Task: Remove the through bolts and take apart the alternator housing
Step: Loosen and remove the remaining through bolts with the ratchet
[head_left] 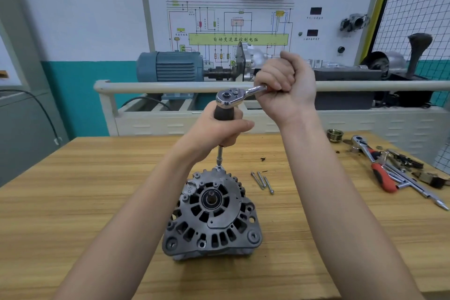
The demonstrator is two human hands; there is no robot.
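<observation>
A dark grey alternator (213,214) stands on the wooden bench (73,190), its slotted end housing facing up. A thin extension shaft (219,156) drops from a black driver handle (224,113) onto a bolt at the housing's far rim. My left hand (220,131) grips that black handle upright. A chrome ratchet head (230,97) sits on top of the handle. My right hand (283,80) grips the ratchet's handle, which points to the right. Three removed through bolts (263,181) lie on the bench just right of the alternator.
At the bench's right end lie a second ratchet with a red grip (372,163), a chrome bar, small parts and a ribbed brass-coloured pulley (334,134). Behind the bench stands a training rig with a white rail (170,86), a blue motor and a wiring board.
</observation>
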